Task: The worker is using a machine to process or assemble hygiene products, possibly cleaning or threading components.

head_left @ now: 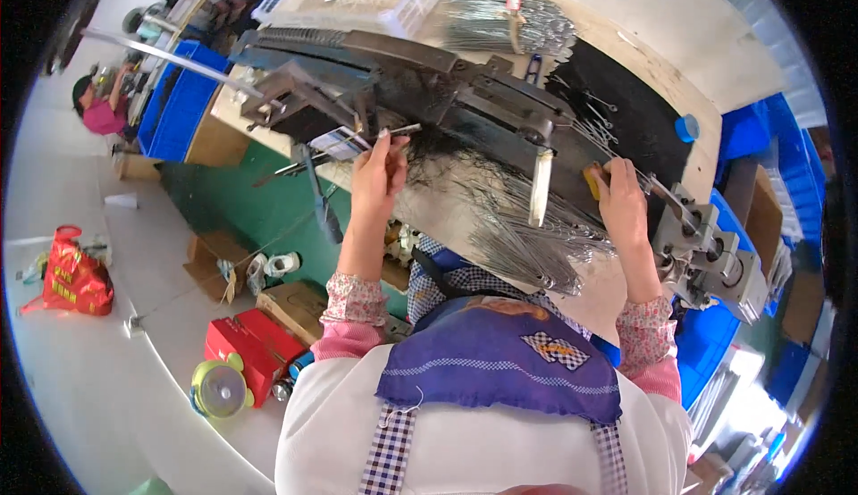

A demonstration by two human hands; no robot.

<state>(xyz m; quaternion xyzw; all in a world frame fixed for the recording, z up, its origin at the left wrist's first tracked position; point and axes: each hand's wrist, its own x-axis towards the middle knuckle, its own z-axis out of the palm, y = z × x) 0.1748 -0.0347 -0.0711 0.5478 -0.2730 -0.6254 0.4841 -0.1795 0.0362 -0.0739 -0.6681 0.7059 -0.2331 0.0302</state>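
Note:
My left hand (380, 173) is at the near side of a long dark metal machine (402, 62), its fingers curled together. A short thin metal rod (405, 129) shows at its fingertips; whether they grip it I cannot make out. Dark fine bristles (433, 142) lie just right of these fingers. My right hand (623, 198) is closed at the machine's right end, with a yellow piece (593, 182) showing beside the thumb. Between my hands, a bundle of thin metal wires (536, 240) spreads over the bench. A pale lever handle (541, 187) points down from the machine.
More looped wires (500, 17) are piled at the back beside a clear plastic bin (416, 4). A blue cap (686, 129) rests on a black mat (639, 93). Metal clamp blocks (715, 258) stand at right. A blue-handled lever (323, 205) hangs at left. Another person (105, 111) sits far left.

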